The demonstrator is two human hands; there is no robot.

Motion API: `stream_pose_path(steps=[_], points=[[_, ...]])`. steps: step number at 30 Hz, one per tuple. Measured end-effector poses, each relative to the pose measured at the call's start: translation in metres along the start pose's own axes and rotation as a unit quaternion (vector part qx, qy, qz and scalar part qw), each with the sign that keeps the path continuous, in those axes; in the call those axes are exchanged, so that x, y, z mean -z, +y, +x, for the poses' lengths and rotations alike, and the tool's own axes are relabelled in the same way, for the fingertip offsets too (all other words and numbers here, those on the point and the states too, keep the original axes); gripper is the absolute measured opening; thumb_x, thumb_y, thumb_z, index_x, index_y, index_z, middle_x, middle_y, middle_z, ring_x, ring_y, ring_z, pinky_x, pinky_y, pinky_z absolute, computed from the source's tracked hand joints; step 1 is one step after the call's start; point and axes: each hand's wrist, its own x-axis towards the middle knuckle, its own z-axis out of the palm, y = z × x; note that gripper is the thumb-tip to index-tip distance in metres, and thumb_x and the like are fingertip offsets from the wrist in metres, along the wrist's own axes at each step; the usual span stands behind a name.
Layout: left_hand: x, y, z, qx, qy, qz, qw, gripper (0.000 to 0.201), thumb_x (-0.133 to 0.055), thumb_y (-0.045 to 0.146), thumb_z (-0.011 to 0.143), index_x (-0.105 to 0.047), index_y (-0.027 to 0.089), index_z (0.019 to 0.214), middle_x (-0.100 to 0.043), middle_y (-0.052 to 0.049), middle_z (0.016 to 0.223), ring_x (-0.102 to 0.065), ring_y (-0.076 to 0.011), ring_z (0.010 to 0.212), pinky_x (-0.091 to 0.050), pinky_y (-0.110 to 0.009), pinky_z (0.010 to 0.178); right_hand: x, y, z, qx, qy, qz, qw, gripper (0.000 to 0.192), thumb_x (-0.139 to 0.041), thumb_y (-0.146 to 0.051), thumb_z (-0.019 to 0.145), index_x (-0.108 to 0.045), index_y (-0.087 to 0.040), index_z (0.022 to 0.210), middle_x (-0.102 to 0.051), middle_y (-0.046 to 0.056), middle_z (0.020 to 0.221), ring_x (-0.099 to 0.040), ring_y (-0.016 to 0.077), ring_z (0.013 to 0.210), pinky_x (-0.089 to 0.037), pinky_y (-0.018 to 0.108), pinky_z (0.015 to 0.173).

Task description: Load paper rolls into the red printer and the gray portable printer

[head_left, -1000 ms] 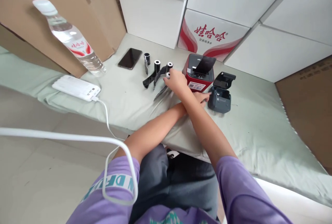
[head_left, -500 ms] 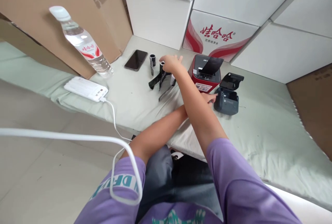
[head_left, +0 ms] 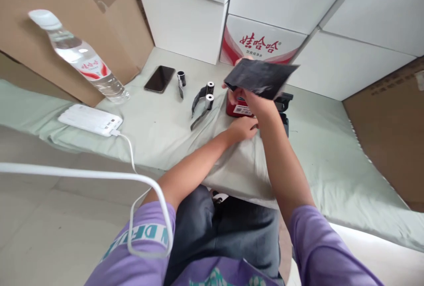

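The right hand [head_left: 256, 98] pinches a dark sheet [head_left: 260, 78] by its lower edge, holding it up above the red printer [head_left: 236, 107]. The left hand [head_left: 244, 127] rests loosely curled on the cloth-covered tabletop [head_left: 159, 122], holding nothing. Gripped only at the edge, the limp sheet could sag or slip and drop onto the printer, or brush the rolls [head_left: 208, 93] standing near and tip them.

purple short sleeves [head_left: 318, 250], teal lettering, grey trousers [head_left: 218, 237]

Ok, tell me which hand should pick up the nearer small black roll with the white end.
Left, probably. The right hand already holds a flat black pouch; the left hand lies free on the pale green sheet, the roll further left.
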Motion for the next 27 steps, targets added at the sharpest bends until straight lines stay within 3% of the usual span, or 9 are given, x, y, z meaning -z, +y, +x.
stream_pose_path(steps=[2, 6, 11, 15, 18, 23, 27], points=[[0.004, 0.001, -0.002, -0.014, -0.008, 0.020, 1.000, 0.031, -0.054, 0.017, 0.088, -0.075, 0.020, 0.112, -0.079, -0.010, 0.107, -0.072, -0.0265, 0.098, -0.053, -0.034, 0.086, 0.029, 0.006, -0.027, -0.028, 0.012, -0.023, 0.999, 0.048, -0.055, -0.073, 0.091, -0.056, -0.030, 0.113, -0.073, 0.004, 0.093, -0.065, 0.0187, 0.065, -0.057, 0.035, 0.062], [0.005, 0.000, -0.003, -0.018, 0.004, 0.012, 1.000, 0.040, -0.053, 0.016, 0.085, -0.076, 0.022, 0.117, -0.079, -0.005, 0.111, -0.072, -0.0214, 0.096, -0.053, -0.031, 0.088, 0.081, 0.031, -0.074, -0.082, 0.122, -0.086, 0.985, 0.054, -0.049, -0.081, 0.088, -0.061, -0.032, 0.108, -0.068, 0.004, 0.080, -0.067, 0.0224, 0.065, -0.055, 0.037, 0.056], [0.003, 0.002, -0.004, 0.002, 0.009, 0.006, 1.000, 0.047, -0.053, 0.017, 0.084, -0.075, 0.024, 0.125, -0.080, -0.002, 0.103, -0.069, -0.0179, 0.081, -0.052, -0.029, 0.084, 0.125, 0.082, -0.104, -0.001, 0.247, -0.004, 0.969, 0.054, -0.056, -0.082, 0.085, -0.060, -0.030, 0.102, -0.062, 0.001, 0.074, -0.069, 0.0220, 0.064, -0.050, 0.033, 0.050], [0.004, 0.006, -0.006, 0.009, 0.012, 0.014, 1.000, 0.037, -0.055, 0.016, 0.083, -0.078, 0.023, 0.111, -0.079, -0.004, 0.121, -0.068, -0.0161, 0.078, -0.052, -0.028, 0.081, 0.138, 0.118, -0.105, 0.080, 0.266, 0.076, 0.958, 0.049, -0.077, -0.071, 0.079, -0.060, -0.027, 0.091, -0.061, -0.002, 0.074, -0.069, 0.0175, 0.063, -0.044, 0.026, 0.046], [0.004, 0.007, -0.006, 0.011, 0.014, 0.016, 1.000, 0.033, -0.056, 0.015, 0.082, -0.078, 0.022, 0.106, -0.073, -0.004, 0.138, -0.066, -0.0147, 0.073, -0.053, -0.029, 0.078, 0.139, 0.130, -0.103, 0.075, 0.274, 0.077, 0.956, 0.047, -0.071, -0.072, 0.084, -0.062, -0.027, 0.091, -0.063, 0.000, 0.077, -0.073, 0.0191, 0.074, -0.049, 0.026, 0.051], [0.002, 0.006, -0.007, 0.002, 0.010, 0.031, 0.999, 0.029, -0.056, 0.015, 0.083, -0.077, 0.022, 0.103, -0.074, -0.003, 0.135, -0.071, -0.0176, 0.079, -0.053, -0.031, 0.078, 0.136, 0.138, -0.100, 0.087, 0.282, 0.006, 0.956, 0.048, -0.063, -0.073, 0.089, -0.066, -0.027, 0.101, -0.066, 0.002, 0.091, -0.070, 0.0214, 0.093, -0.059, 0.035, 0.076], [0.002, 0.007, -0.008, 0.003, 0.002, 0.047, 0.999, 0.029, -0.057, 0.016, 0.085, -0.077, 0.023, 0.105, -0.076, -0.003, 0.132, -0.075, -0.0217, 0.095, -0.055, -0.032, 0.085, 0.133, 0.144, -0.098, 0.108, 0.297, -0.062, 0.947, 0.045, -0.068, -0.068, 0.087, -0.069, -0.027, 0.104, -0.066, 0.006, 0.108, -0.065, 0.0227, 0.102, -0.056, 0.043, 0.098]])
